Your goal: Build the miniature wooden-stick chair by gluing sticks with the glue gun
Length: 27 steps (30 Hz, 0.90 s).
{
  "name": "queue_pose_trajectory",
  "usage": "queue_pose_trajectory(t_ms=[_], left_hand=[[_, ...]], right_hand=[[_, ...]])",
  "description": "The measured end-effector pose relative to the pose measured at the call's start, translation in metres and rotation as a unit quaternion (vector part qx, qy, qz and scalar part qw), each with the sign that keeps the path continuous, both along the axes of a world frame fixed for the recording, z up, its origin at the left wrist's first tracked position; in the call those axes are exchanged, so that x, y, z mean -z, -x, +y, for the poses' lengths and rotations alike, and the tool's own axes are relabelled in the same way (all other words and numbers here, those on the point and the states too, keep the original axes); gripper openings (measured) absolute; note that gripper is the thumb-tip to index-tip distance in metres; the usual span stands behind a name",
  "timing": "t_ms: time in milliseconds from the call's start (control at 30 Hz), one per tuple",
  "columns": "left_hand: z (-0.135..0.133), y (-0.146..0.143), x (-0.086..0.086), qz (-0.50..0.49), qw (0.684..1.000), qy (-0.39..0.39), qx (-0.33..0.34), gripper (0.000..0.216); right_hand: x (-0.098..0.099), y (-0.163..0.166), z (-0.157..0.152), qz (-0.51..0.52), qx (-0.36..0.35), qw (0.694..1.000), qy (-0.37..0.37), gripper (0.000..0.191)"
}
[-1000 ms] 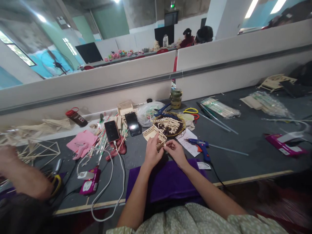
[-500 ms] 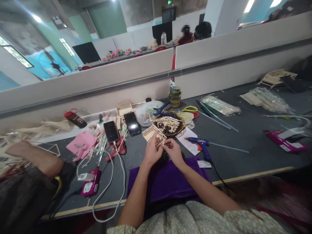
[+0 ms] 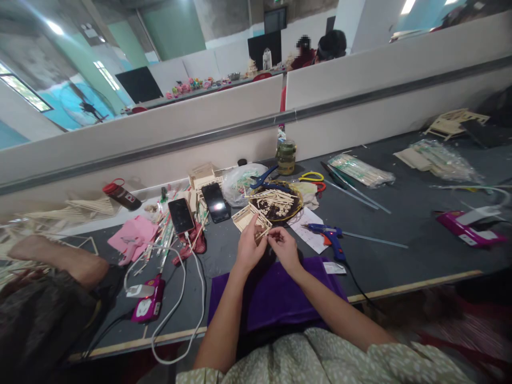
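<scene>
A small open box built of thin wooden sticks (image 3: pixel 241 217) lies tilted at the middle of the table. My left hand (image 3: pixel 249 249) grips its near side, with fingers behind the wall and thumb in front. Close by on the right, my right hand (image 3: pixel 285 248) has its fingertips pinched together at the box's near corner; whatever they hold is too small to make out. Just beyond the box sits a dark round tray (image 3: pixel 296 212) heaped with cut wooden sticks (image 3: pixel 276 200). Blue-handled pliers (image 3: pixel 264 177) rest at its far rim.
To the right lies a blue glue gun (image 3: pixel 326 230) on white paper (image 3: pixel 310 224). Scissors (image 3: pixel 312 177) and bagged sticks (image 3: pixel 362 169) are behind it. Two phones (image 3: pixel 181 216), a looping white cable (image 3: pixel 204 288) and a pink power strip (image 3: pixel 149 300) occupy the left, near another person's arm (image 3: pixel 60 258).
Both hands stay at the box with almost the same grip; my right fingertips have shifted slightly. The view has tilted a little. At left, the other person's arm has moved slightly.
</scene>
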<state>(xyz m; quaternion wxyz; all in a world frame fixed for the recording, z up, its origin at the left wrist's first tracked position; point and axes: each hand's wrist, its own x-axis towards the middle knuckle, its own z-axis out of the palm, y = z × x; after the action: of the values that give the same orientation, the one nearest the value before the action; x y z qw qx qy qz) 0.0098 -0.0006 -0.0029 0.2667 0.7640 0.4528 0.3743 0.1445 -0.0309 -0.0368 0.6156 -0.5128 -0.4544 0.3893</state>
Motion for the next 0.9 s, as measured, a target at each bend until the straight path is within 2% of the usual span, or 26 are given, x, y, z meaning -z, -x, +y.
queue_pose_trajectory(t_ms=[267, 700, 900], left_hand=[[-0.0001, -0.0021, 0.0011, -0.008, 1.0, -0.006, -0.011, 0.069], [0.001, -0.002, 0.0047, -0.077, 0.995, 0.071, 0.001, 0.069], [0.0022, -0.0025, 0.0061, -0.065, 0.996, 0.063, -0.003, 0.069]], right_hand=[[-0.0021, -0.002, -0.003, 0.002, 0.004, 1.0, 0.004, 0.019], [-0.0014, -0.0057, -0.0044, 0.0, 0.003, 1.0, 0.019, 0.017], [-0.001, -0.0065, -0.0037, 0.009, 0.002, 1.0, 0.019, 0.018]])
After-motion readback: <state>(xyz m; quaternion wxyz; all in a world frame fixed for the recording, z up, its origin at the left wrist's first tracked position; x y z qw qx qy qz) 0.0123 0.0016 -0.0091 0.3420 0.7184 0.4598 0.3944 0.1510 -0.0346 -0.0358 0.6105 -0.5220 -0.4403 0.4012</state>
